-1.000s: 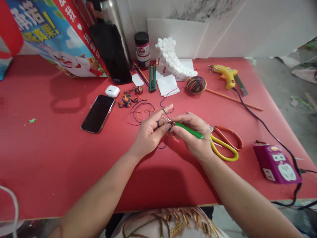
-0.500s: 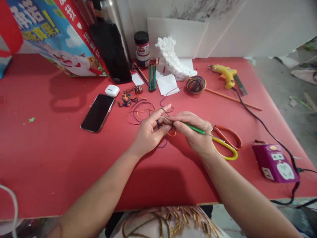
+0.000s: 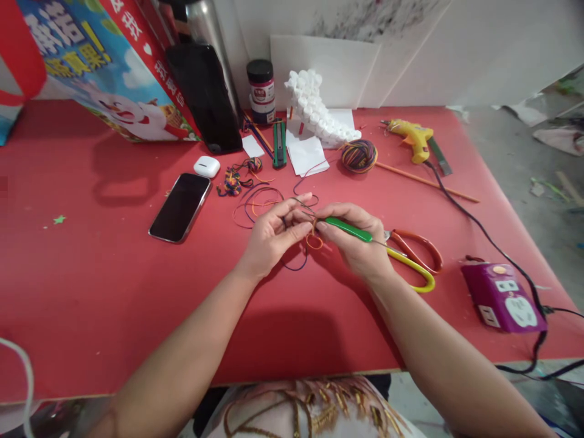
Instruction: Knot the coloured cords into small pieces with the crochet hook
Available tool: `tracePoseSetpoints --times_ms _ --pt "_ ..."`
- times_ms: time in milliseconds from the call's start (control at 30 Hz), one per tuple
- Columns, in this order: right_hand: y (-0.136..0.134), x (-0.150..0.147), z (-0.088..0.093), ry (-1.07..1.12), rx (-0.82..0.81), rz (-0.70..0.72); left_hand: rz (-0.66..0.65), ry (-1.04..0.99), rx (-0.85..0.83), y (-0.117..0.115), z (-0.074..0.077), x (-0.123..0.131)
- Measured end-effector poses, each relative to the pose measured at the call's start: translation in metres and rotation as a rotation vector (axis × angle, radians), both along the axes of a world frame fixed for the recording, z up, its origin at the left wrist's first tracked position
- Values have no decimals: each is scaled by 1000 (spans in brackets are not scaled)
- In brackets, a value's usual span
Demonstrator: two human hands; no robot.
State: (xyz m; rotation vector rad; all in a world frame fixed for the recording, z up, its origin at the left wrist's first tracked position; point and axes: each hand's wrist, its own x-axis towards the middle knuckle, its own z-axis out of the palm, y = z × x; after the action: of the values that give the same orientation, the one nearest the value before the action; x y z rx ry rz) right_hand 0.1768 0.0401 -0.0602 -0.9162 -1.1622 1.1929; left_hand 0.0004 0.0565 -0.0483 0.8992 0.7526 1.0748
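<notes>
My left hand (image 3: 274, 234) pinches a loop of multicoloured cord (image 3: 255, 204) between thumb and fingers, just above the red table (image 3: 91, 274). My right hand (image 3: 360, 240) grips a green-handled crochet hook (image 3: 349, 229), its metal tip pointing left into the cord at my left fingertips. The two hands meet at the middle of the table. A small orange loop (image 3: 314, 241) hangs below the hook tip. The cord trails back toward a ball of multicoloured yarn (image 3: 359, 156).
Scissors (image 3: 413, 258) with orange and yellow handles lie right of my right hand. A phone (image 3: 180, 207), earbud case (image 3: 207, 166), purple power strip (image 3: 504, 296), yellow glue gun (image 3: 413, 138), wooden stick (image 3: 429, 181), jar (image 3: 261, 91), white foam piece (image 3: 317, 112) and printed bag (image 3: 100, 67) stand around.
The right hand has turned the hook slightly and drawn an orange loop out below its tip. Both hands stay together at the same spot.
</notes>
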Motion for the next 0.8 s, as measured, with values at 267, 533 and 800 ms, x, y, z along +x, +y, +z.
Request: tracePoseSetpoints --times_ms 267,533,800 --pt "6 -1 0 72 -133 -1 72 57 -88 8 -6 -1" --pt "5 -1 0 -51 -73 34 92 59 -52 5 -3 3" --pt "2 -3 4 -133 -3 51 150 22 -205 4 0 8"
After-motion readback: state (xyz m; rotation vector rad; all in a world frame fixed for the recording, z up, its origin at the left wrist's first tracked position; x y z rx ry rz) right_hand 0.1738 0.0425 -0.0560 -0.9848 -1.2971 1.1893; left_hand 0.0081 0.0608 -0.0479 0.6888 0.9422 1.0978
